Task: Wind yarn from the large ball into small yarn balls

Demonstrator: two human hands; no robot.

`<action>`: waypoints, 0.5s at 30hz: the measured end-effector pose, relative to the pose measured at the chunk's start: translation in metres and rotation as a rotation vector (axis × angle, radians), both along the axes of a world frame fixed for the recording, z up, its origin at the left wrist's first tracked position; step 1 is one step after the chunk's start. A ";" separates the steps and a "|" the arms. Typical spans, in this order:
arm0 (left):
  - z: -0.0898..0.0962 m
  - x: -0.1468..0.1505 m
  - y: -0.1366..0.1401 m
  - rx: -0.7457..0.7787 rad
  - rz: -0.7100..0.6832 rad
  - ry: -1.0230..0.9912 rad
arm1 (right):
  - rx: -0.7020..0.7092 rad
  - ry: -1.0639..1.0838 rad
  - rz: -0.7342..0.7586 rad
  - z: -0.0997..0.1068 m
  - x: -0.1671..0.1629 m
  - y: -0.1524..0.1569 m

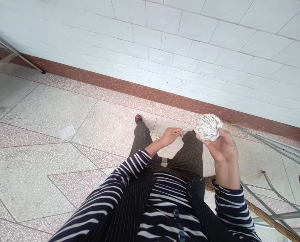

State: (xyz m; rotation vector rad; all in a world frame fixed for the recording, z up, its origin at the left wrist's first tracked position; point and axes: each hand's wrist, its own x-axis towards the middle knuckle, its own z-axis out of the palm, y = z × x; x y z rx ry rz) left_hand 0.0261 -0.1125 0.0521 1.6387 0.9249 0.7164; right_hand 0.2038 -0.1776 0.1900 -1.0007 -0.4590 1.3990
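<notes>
In my right hand (224,148) is a ball of white yarn with dark flecks (208,127), held up over my right knee with the fingers and thumb around its lower and right side. My left hand (170,136) pinches the yarn strand (188,128), which runs taut from the ball's left side to the fingertips. A pale loose bunch, perhaps yarn ends (156,136), shows just left of that hand. Part of the right fingers is hidden behind the ball.
A tiled wall (165,43) with a red-brown baseboard (107,81) stands in front. A crumpled white paper (66,132) lies on the speckled floor (39,161). To the right are metal crutch-like frames (273,141), a chair's metal legs (268,188) and a straw-coloured broom handle (270,220).
</notes>
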 end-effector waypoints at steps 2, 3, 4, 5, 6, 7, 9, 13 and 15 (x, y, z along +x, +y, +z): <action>-0.009 -0.016 -0.007 0.013 -0.041 0.139 | -0.004 0.033 -0.047 -0.001 0.011 -0.008; -0.013 -0.024 -0.010 0.018 -0.054 0.220 | 0.003 0.043 -0.061 -0.001 0.015 -0.011; -0.016 -0.030 -0.012 0.021 -0.065 0.294 | 0.013 0.050 -0.072 0.000 0.019 -0.015; -0.018 -0.036 -0.014 0.024 -0.072 0.350 | 0.021 0.055 -0.083 0.002 0.022 -0.018; -0.019 -0.041 -0.015 0.028 -0.075 0.387 | 0.024 0.059 -0.093 0.004 0.024 -0.020; -0.019 -0.044 -0.016 0.032 -0.079 0.407 | 0.026 0.062 -0.103 0.008 0.025 -0.023; -0.018 -0.048 -0.016 0.046 -0.082 0.419 | 0.033 0.066 -0.112 0.016 0.026 -0.026; -0.015 -0.048 -0.008 0.088 -0.103 0.427 | 0.094 0.062 -0.105 0.037 0.029 -0.027; -0.019 -0.050 -0.002 0.117 -0.114 0.433 | 0.120 0.052 -0.119 0.047 0.032 -0.027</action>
